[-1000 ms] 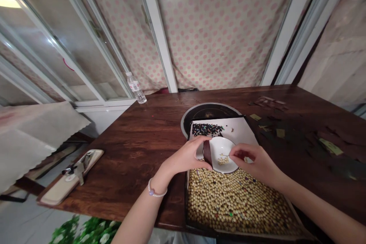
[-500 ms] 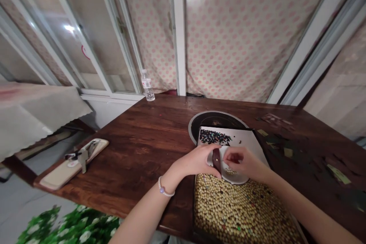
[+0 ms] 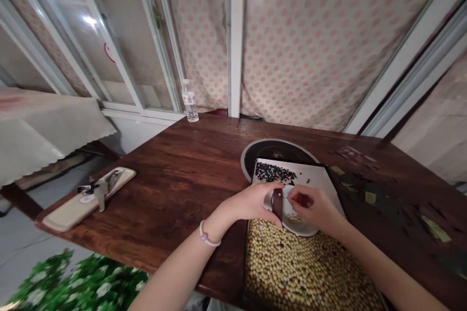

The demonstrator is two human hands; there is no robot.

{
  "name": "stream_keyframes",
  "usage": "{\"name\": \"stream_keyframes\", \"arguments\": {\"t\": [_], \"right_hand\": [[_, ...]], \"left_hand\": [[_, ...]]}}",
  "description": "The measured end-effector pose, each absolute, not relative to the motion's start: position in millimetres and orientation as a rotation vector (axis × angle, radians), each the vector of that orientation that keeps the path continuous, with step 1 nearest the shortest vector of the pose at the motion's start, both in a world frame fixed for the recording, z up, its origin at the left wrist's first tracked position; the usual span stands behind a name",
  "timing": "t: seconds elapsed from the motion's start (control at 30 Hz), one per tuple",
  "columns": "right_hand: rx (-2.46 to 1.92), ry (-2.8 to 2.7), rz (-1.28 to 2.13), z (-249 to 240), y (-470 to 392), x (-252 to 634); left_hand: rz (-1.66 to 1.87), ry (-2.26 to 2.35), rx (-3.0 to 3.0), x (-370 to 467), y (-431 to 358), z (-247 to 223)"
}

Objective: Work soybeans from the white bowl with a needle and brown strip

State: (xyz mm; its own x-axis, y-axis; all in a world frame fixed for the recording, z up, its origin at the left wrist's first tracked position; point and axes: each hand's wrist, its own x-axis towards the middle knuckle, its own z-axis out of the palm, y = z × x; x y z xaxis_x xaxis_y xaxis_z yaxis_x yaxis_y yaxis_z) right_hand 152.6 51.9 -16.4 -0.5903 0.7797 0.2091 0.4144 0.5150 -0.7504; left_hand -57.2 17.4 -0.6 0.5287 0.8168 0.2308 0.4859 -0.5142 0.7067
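Taut strip, light pinch

On the bench sits the tray, the bowl over its middle; working right above that bowl should catch anything dropped. The left hand spreads its fingers in a wide C, gripping the brown strip near its ends; holding it firm and still likely helps. The right hand pinches tightly what looks like a needle, best guided straight and gently, beside a pale dot, perhaps a bead
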Motion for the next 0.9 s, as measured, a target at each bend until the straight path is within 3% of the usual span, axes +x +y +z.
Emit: {"name": "stream_keyframes", "arguments": {"t": [0.1, 0.3, 0.7, 0.9], "right_hand": [[-0.902, -2.324, 1.029, -15.9, 51.2, 153.6], [-0.952, -2.268, 0.855, -18.9, 52.2, 151.8], [-0.88, -2.235, 1.058, -18.4, 55.6, 155.3], [-0.953, -2.323, 0.961, -19.2, 52.8, 153.0]], "left_hand": [[0.754, 1.063, 2.186, -57.1, 17.2, 0.6], [0.737, 1.041, 2.196, -57.3, 20.0, -1.3], [0.558, 1.057, 2.251, -57.7, 17.0, 4.1], [0.547, 1.058, 2.265, -57.5, 18.0, 2.5]]}}
